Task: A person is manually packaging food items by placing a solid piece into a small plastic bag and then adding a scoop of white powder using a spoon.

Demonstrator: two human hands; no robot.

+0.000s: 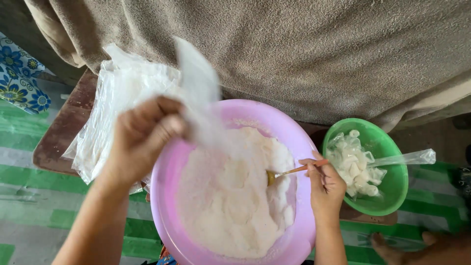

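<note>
Raised over the pink basin [167,196], the left hand [142,135] pinches a blurred clear bag [198,83]; the right hand [325,185] grips a spoon [289,172] dug into white filling [230,196].

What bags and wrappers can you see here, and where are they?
Bag stack: clear flat plastic bags piled on the brown board left of the pink basin.
Loose bag: one blurred, whitish-clear bag raised in the left hand above the basin.
Filled bags: small clear packs of white stuff in the green bowl, right; one long tail sticks out.
No labels, signs or screens.
</note>
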